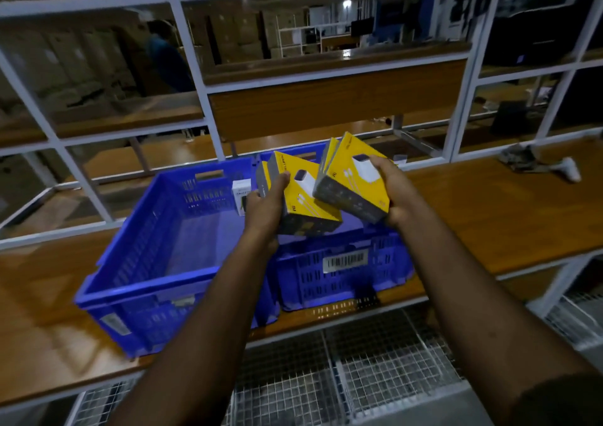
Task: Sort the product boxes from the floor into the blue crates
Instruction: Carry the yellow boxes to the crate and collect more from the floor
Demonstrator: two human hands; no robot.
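1. Yellow cardboard boxes with grey sides, flat and rectangular, are held above two blue crates; a white device and cable are printed on each face.
2. One stack of yellow boxes (pixel 301 197) is gripped by the left hand (pixel 264 202), fingers curled over its grey edge; how many boxes it holds cannot be told.
3. A second stack of yellow boxes (pixel 354 177), at least two, is grasped by the right hand (pixel 396 190), thumb across the face.
4. Two blue crates of slotted plastic stand side by side, touching, on a wooden shelf (pixel 509 217): the left crate (pixel 146 282) and the right crate (pixel 342 275), which carries a barcode label (pixel 345 260).
5. One small white box (pixel 240 197) stands upright inside the left crate against its far wall.
6. White metal framing (pixel 192 66) surrounds the shelves, and wire mesh (pixel 359 370) lies below.
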